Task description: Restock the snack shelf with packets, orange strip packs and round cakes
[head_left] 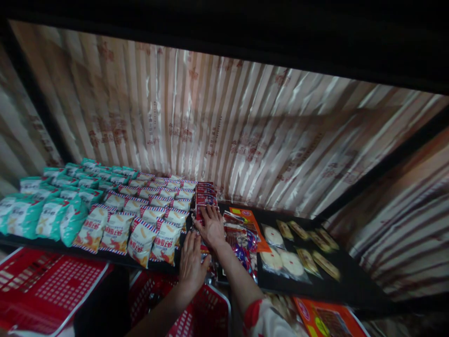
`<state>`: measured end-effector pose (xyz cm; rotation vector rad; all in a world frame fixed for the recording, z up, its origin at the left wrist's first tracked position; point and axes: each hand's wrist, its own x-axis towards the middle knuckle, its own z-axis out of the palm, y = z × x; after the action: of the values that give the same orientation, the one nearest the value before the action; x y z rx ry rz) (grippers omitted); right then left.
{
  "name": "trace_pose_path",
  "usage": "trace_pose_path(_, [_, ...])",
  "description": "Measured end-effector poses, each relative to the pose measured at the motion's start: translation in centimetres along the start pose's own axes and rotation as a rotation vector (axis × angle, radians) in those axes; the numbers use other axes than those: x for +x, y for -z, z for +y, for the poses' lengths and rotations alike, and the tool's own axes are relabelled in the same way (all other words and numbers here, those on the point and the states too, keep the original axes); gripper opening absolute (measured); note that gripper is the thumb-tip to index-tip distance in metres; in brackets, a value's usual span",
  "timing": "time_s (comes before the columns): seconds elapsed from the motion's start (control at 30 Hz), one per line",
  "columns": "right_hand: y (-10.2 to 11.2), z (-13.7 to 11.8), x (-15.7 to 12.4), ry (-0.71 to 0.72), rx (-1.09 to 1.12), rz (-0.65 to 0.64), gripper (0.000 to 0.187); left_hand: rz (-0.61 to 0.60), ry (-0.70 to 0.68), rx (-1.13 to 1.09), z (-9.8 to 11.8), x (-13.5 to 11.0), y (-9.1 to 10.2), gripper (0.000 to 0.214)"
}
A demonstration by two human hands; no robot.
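On a dark shelf (351, 281) lies a row of dark red snack packets (205, 193) running front to back. My right hand (211, 225) lies flat on that row with its fingers stretched out, pressing on the packets. My left hand (191, 263) rests just in front of it at the shelf's front edge, fingers together and extended, touching the nearest red packets. Neither hand grips anything that I can see. Left of the hands stand rows of white, red and blue striped snack bags (142, 236).
Teal snack bags (45, 213) fill the shelf's left end. Right of the hands lie mixed red packets (242, 243), an orange packet (250, 222) and clear-wrapped round cakes (291, 262). Red baskets (52, 290) (205, 313) sit below. Striped wrapping backs the shelf.
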<state>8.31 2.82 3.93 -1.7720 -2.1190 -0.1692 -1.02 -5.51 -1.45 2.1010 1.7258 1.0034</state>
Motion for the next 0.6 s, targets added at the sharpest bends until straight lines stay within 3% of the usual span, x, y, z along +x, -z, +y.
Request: trace_pose_path(0.6, [-0.6,0.4,1.2,0.025,-0.031,-0.059,0.054,-0.133,0.090,-0.074,0.5,0.4,0.4,0.057])
